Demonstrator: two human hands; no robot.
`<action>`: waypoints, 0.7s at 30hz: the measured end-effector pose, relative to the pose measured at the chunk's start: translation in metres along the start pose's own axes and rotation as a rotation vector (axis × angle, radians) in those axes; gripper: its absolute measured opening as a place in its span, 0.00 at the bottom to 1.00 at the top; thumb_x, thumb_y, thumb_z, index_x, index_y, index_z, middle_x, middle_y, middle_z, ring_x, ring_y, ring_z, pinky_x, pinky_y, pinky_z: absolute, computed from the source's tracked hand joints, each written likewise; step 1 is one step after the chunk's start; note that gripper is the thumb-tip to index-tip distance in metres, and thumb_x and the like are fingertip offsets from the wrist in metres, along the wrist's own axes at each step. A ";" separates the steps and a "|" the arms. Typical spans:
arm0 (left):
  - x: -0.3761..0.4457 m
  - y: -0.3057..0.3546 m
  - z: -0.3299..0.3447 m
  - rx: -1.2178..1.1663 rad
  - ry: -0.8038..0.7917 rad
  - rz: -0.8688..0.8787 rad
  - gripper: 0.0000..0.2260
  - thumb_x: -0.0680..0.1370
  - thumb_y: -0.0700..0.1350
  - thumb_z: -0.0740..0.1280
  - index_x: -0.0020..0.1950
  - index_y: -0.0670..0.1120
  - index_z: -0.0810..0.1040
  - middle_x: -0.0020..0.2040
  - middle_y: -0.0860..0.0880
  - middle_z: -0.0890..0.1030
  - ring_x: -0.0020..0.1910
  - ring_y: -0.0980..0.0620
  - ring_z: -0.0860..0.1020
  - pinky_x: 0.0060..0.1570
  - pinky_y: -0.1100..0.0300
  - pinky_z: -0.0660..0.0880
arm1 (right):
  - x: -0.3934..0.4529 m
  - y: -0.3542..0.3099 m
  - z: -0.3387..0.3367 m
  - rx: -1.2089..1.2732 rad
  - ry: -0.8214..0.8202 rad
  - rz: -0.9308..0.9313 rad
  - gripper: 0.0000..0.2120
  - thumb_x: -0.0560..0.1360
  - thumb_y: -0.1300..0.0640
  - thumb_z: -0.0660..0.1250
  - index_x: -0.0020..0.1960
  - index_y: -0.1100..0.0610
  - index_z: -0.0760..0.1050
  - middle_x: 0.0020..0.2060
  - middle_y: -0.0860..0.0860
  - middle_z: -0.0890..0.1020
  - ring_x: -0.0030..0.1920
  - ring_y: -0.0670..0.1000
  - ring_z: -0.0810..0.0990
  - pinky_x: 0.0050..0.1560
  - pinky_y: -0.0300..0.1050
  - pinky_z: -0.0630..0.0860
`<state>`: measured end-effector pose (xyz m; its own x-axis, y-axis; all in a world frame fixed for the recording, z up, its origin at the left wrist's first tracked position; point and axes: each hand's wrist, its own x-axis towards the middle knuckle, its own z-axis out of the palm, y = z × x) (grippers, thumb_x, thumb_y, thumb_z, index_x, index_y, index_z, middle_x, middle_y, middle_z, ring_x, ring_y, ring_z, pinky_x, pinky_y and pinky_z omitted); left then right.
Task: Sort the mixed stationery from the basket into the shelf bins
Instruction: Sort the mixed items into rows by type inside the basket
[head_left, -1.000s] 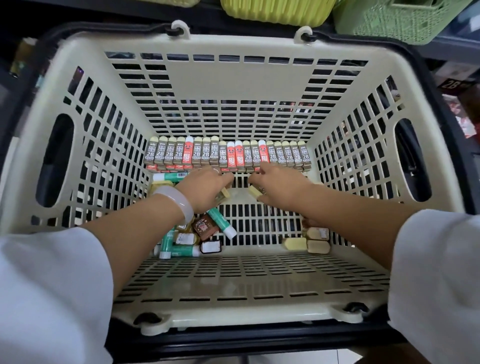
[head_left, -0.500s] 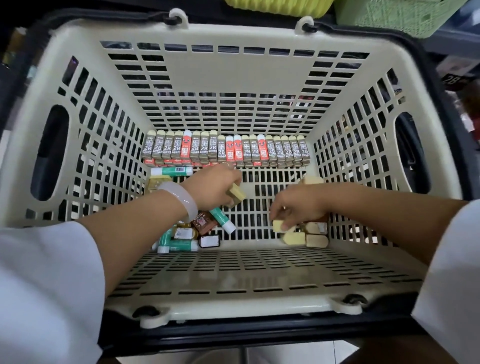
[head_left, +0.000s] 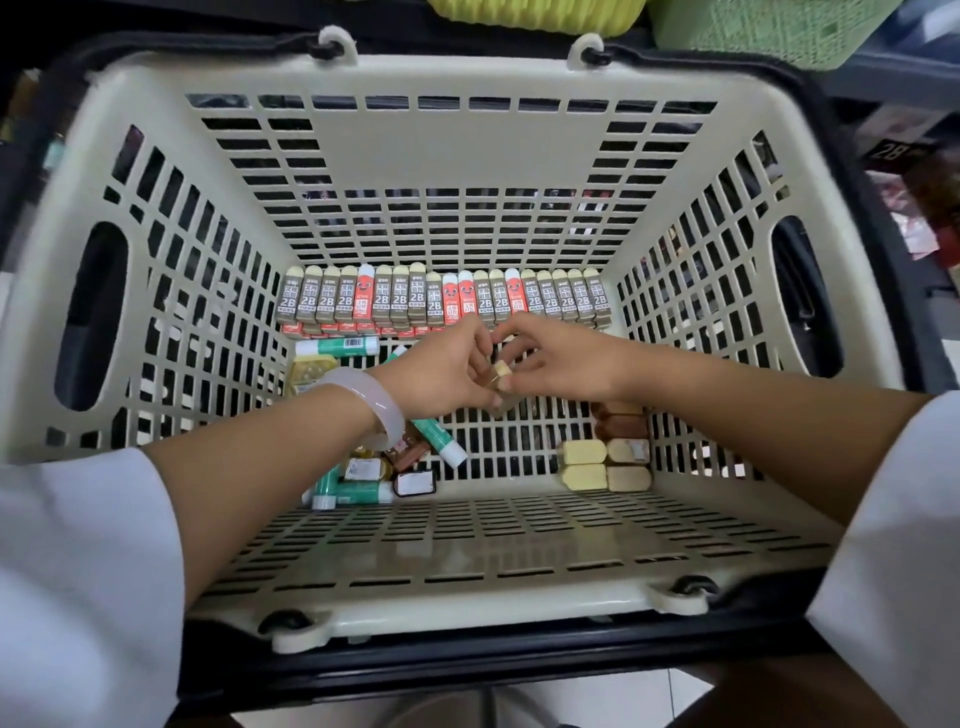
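Both hands meet over the middle of the cream slotted basket (head_left: 483, 150). My left hand (head_left: 441, 369), with a pale bangle at the wrist, and my right hand (head_left: 558, 358) pinch one small yellowish eraser (head_left: 502, 370) between their fingertips. A row of grey 2B and red eraser packs (head_left: 447, 299) stands along the basket's far wall. Green-and-white glue sticks (head_left: 337, 345) and small packets lie at the left of the floor. Tan and yellow erasers (head_left: 605, 462) sit in a neat group at the right.
A yellow bin (head_left: 535, 10) and a green mesh bin (head_left: 769, 26) sit on the shelf beyond the basket. The basket rests in a black frame (head_left: 467, 670). Dark shelving with packaged goods (head_left: 904, 156) runs along the right.
My right hand left the eraser group at the right and moved up to centre. My left hand shifted right to meet it, and both now hold the same eraser.
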<state>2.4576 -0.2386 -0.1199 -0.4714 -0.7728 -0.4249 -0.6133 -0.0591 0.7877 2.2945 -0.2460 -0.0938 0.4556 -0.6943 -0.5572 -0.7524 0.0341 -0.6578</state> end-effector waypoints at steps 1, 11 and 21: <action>-0.001 0.002 0.000 -0.050 0.003 -0.004 0.19 0.69 0.41 0.74 0.51 0.48 0.65 0.44 0.51 0.77 0.44 0.55 0.77 0.46 0.59 0.76 | 0.000 -0.002 0.002 0.009 0.026 -0.021 0.19 0.73 0.56 0.68 0.62 0.55 0.68 0.53 0.53 0.78 0.52 0.53 0.79 0.57 0.50 0.75; -0.031 -0.028 -0.025 0.874 -0.277 0.015 0.10 0.77 0.43 0.63 0.58 0.47 0.75 0.52 0.50 0.77 0.49 0.53 0.76 0.50 0.61 0.75 | -0.007 0.018 0.002 -0.850 -0.211 -0.006 0.11 0.74 0.53 0.66 0.54 0.56 0.74 0.46 0.49 0.76 0.48 0.50 0.74 0.45 0.42 0.68; -0.028 -0.041 -0.012 0.964 -0.332 0.025 0.10 0.75 0.41 0.64 0.55 0.45 0.71 0.51 0.48 0.76 0.50 0.48 0.76 0.46 0.57 0.74 | -0.005 0.013 0.003 -0.699 -0.097 -0.046 0.12 0.79 0.55 0.57 0.58 0.56 0.74 0.52 0.51 0.79 0.46 0.48 0.73 0.51 0.42 0.71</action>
<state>2.5035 -0.2221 -0.1355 -0.5534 -0.5441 -0.6306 -0.7811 0.6020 0.1661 2.2840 -0.2401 -0.1008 0.5102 -0.6159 -0.6002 -0.8458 -0.4858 -0.2204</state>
